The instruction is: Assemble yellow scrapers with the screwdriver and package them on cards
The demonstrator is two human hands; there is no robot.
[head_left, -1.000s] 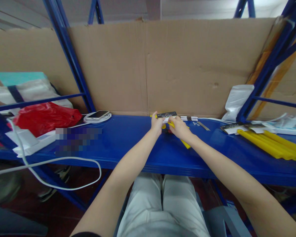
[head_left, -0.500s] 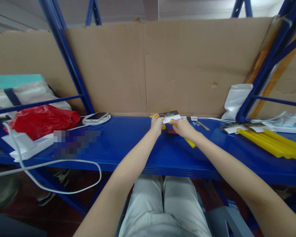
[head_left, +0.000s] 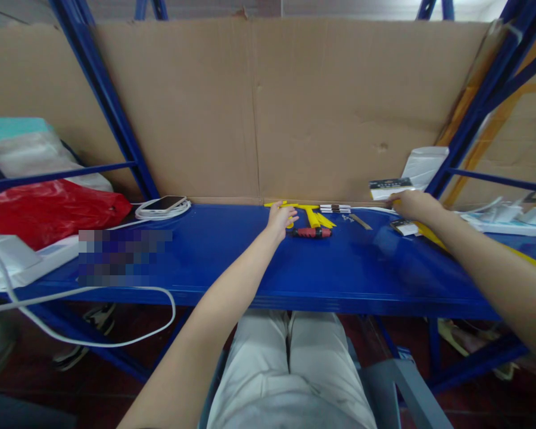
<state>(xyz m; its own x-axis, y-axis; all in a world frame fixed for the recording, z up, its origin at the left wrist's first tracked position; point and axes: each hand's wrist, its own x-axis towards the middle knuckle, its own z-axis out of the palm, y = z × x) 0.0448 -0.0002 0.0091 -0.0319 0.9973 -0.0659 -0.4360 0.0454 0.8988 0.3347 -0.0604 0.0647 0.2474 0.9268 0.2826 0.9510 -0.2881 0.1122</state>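
My right hand (head_left: pixel 413 204) is at the right side of the blue table, closed on a black-and-white card package (head_left: pixel 388 188) held above the surface. Under it lies another black-and-white card (head_left: pixel 404 227), with yellow strips (head_left: pixel 433 236) partly hidden by my forearm. My left hand (head_left: pixel 280 220) is near the middle back, fingers apart, beside several yellow plastic pieces (head_left: pixel 312 215), one of them T-shaped. In front of these lies a red-and-black screwdriver-like handle (head_left: pixel 313 233).
White pieces with dark bands (head_left: pixel 335 208), small metal bits (head_left: pixel 347 218) and a thin strip (head_left: pixel 361 221) lie behind. A phone (head_left: pixel 164 204) on a coiled cable, a red bag (head_left: pixel 58 208) and power strip (head_left: pixel 40 262) stand left. Blue posts and cardboard (head_left: pixel 317 107) bound the table.
My right hand has carried the card package from the middle to the right side. My left hand has let go of it, uncovering the yellow pieces and red-and-black handle.
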